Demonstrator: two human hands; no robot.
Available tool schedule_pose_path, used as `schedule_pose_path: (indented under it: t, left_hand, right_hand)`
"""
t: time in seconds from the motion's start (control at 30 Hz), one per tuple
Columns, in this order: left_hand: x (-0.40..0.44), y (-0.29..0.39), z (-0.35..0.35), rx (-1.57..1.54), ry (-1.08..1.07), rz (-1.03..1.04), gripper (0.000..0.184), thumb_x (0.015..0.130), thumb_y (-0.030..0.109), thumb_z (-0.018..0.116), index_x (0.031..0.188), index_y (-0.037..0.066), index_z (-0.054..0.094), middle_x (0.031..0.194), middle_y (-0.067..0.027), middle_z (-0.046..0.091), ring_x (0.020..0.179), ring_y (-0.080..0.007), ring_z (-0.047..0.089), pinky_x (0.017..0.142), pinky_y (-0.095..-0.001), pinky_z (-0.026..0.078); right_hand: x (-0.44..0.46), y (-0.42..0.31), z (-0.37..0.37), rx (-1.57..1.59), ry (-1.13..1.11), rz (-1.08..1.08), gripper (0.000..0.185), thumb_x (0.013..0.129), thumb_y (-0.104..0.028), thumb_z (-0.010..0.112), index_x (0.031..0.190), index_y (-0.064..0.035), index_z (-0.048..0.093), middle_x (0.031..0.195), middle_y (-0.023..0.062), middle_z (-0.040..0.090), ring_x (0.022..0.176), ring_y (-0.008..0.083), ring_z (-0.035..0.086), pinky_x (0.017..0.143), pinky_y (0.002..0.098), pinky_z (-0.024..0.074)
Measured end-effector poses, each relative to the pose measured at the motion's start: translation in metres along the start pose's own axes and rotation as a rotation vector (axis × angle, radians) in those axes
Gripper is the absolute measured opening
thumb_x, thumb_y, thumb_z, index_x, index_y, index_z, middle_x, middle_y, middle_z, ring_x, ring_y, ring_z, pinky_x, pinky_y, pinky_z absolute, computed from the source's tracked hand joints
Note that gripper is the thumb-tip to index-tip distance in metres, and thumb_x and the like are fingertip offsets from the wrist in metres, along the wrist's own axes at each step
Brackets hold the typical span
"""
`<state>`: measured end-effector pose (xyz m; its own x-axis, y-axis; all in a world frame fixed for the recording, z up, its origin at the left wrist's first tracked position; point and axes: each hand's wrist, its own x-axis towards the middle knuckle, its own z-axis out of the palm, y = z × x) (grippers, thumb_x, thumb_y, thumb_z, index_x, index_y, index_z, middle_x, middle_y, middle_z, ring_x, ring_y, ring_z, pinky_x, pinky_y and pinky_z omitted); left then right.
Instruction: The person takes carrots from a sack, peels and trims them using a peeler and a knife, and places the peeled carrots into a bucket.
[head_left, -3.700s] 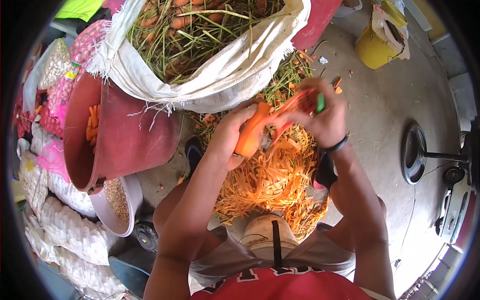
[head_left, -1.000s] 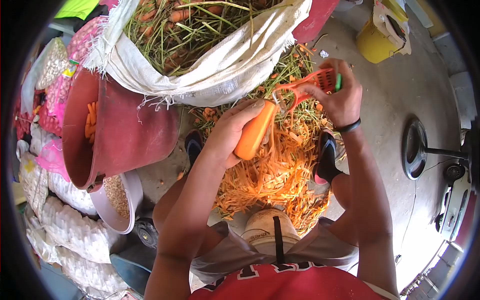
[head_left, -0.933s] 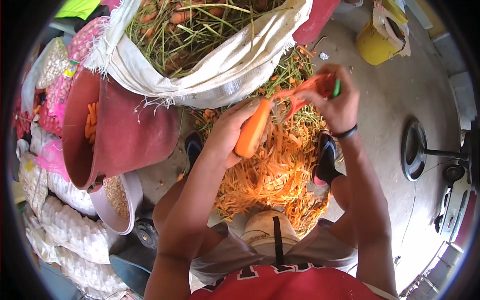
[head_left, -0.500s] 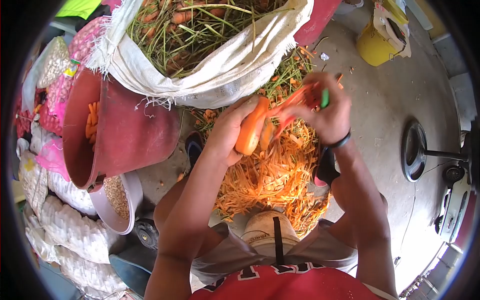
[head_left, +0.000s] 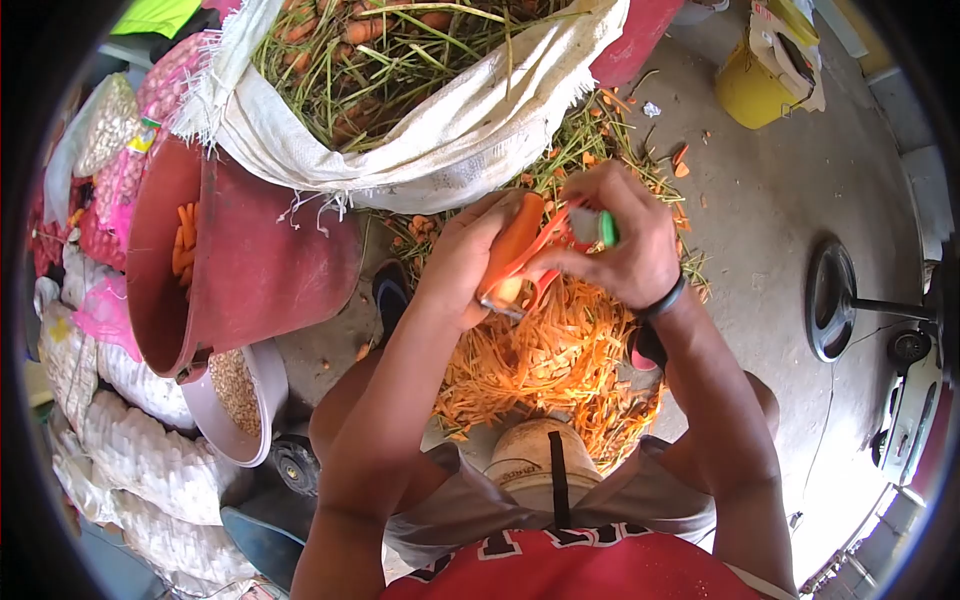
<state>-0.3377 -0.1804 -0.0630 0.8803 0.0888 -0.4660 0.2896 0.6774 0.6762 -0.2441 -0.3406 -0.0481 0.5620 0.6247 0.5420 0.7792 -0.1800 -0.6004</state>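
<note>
While the left hand [head_left: 455, 258] gripped an orange carrot [head_left: 517, 228], the right hand [head_left: 640, 245], just beside it, pinched a red-orange peeler [head_left: 533, 248], its head at the carrot's near end. Risks, as judged: a skip off the rounded flank could have nicked the left hand; a slack grip could have dropped the carrot onto the peelings [head_left: 550, 350] beneath. Writing: pale bucket [head_left: 540, 435], nearer than the hands, bore faint, unreadable marks; red shirt [head_left: 570, 570], nearer again, carried cut-off letters. Brands: none legible.

Carrot [head_left: 518, 228] orange; peeler [head_left: 540, 243] red-orange; sack [head_left: 400, 172] white; bucket [head_left: 748, 92] yellow.
</note>
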Motion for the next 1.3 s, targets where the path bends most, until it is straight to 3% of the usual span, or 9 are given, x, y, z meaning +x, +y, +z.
schedule_pose_path:
  t: [0.27, 0.37, 0.43, 0.6, 0.8, 1.03, 1.17, 1.2, 1.3]
  left_hand:
    - [-0.009, 0.002, 0.005, 0.099, 0.028, -0.038, 0.028, 0.099, 0.026, 0.054, 0.117, 0.004, 0.057, 0.092, -0.0053, 0.063, 0.072, -0.0130, 0.061, 0.060, -0.0292, 0.053]
    - [-0.002, 0.001, -0.005, 0.015, 0.026, -0.012, 0.030, 0.100, 0.029, 0.051, 0.117, 0.006, 0.058, 0.086, -0.0052, 0.064, 0.067, -0.0120, 0.061, 0.058, -0.0274, 0.052]
    - [-0.003, 0.002, 0.002, -0.012, 0.064, -0.016, 0.031, 0.101, 0.028, 0.049, 0.121, 0.005, 0.056, 0.091, -0.0055, 0.064, 0.070, -0.0121, 0.063, 0.062, -0.0283, 0.054]
    - [-0.005, -0.004, 0.008, 0.066, 0.043, -0.037, 0.032, 0.101, 0.027, 0.049, 0.121, 0.005, 0.057, 0.096, -0.0058, 0.065, 0.074, -0.0137, 0.064, 0.065, -0.0290, 0.056]
    - [-0.009, 0.004, 0.007, 0.112, 0.030, -0.002, 0.033, 0.099, 0.030, 0.052, 0.119, 0.004, 0.057, 0.086, -0.0045, 0.061, 0.070, -0.0134, 0.061, 0.070, -0.0311, 0.055]
    - [0.000, 0.000, 0.001, -0.139, 0.034, 0.140, 0.037, 0.100, 0.035, 0.050, 0.121, 0.005, 0.054, 0.087, -0.0034, 0.058, 0.073, -0.0123, 0.059, 0.077, -0.0340, 0.054]
    - [0.005, -0.005, -0.006, -0.192, 0.000, 0.137, 0.041, 0.100, 0.040, 0.049, 0.123, 0.006, 0.053, 0.087, -0.0042, 0.057, 0.072, -0.0127, 0.058, 0.069, -0.0319, 0.053]
    - [0.008, -0.005, -0.008, -0.213, 0.006, 0.133, 0.042, 0.100, 0.041, 0.049, 0.123, 0.006, 0.053, 0.087, -0.0045, 0.057, 0.072, -0.0130, 0.057, 0.067, -0.0315, 0.052]
    - [0.011, -0.007, -0.006, -0.205, 0.142, 0.157, 0.042, 0.100, 0.043, 0.050, 0.120, 0.006, 0.054, 0.089, -0.0046, 0.057, 0.074, -0.0143, 0.058, 0.062, -0.0310, 0.049]
  right_hand:
    - [0.007, 0.053, -0.030, -0.182, 0.270, 0.270, 0.064, 0.056, -0.044, 0.091, 0.095, -0.0029, 0.061, 0.076, 0.0080, 0.065, 0.066, 0.0204, 0.066, 0.063, 0.0333, 0.0551]
    - [0.004, 0.020, -0.019, 0.058, 0.108, 0.229, 0.062, 0.056, -0.041, 0.092, 0.094, -0.0036, 0.060, 0.074, 0.0068, 0.063, 0.067, 0.0188, 0.066, 0.060, 0.0321, 0.0541]
    - [0.001, 0.005, -0.001, 0.043, 0.066, -0.061, 0.061, 0.056, -0.041, 0.091, 0.095, -0.0046, 0.061, 0.082, 0.0082, 0.064, 0.070, 0.0228, 0.066, 0.063, 0.0338, 0.0545]
    - [0.003, 0.027, -0.010, -0.144, 0.104, -0.073, 0.061, 0.058, -0.043, 0.089, 0.097, -0.0047, 0.062, 0.088, 0.0109, 0.065, 0.076, 0.0258, 0.067, 0.067, 0.0371, 0.0550]
    - [0.007, 0.068, -0.031, -0.232, 0.272, 0.456, 0.062, 0.059, -0.045, 0.090, 0.096, -0.0027, 0.063, 0.081, 0.0113, 0.068, 0.068, 0.0268, 0.066, 0.066, 0.0355, 0.0542]
    - [-0.011, 0.058, 0.007, -0.109, -0.287, 0.627, 0.065, 0.070, -0.057, 0.079, 0.100, -0.0023, 0.062, 0.079, 0.0149, 0.068, 0.074, 0.0287, 0.068, 0.070, 0.0385, 0.0534]
    - [-0.028, 0.051, 0.022, -0.149, -0.392, 0.540, 0.052, 0.083, -0.048, 0.071, 0.104, -0.0013, 0.058, 0.094, 0.0223, 0.066, 0.090, 0.0381, 0.064, 0.080, 0.0429, 0.0501]
    - [-0.030, 0.049, 0.020, -0.138, -0.395, 0.532, 0.037, 0.091, -0.034, 0.063, 0.106, -0.0010, 0.055, 0.098, 0.0265, 0.063, 0.096, 0.0406, 0.061, 0.082, 0.0445, 0.0477]
    - [-0.023, 0.045, 0.014, 0.003, -0.316, 0.430, 0.025, 0.095, -0.022, 0.057, 0.106, -0.0003, 0.054, 0.090, 0.0273, 0.062, 0.088, 0.0393, 0.063, 0.077, 0.0453, 0.0481]
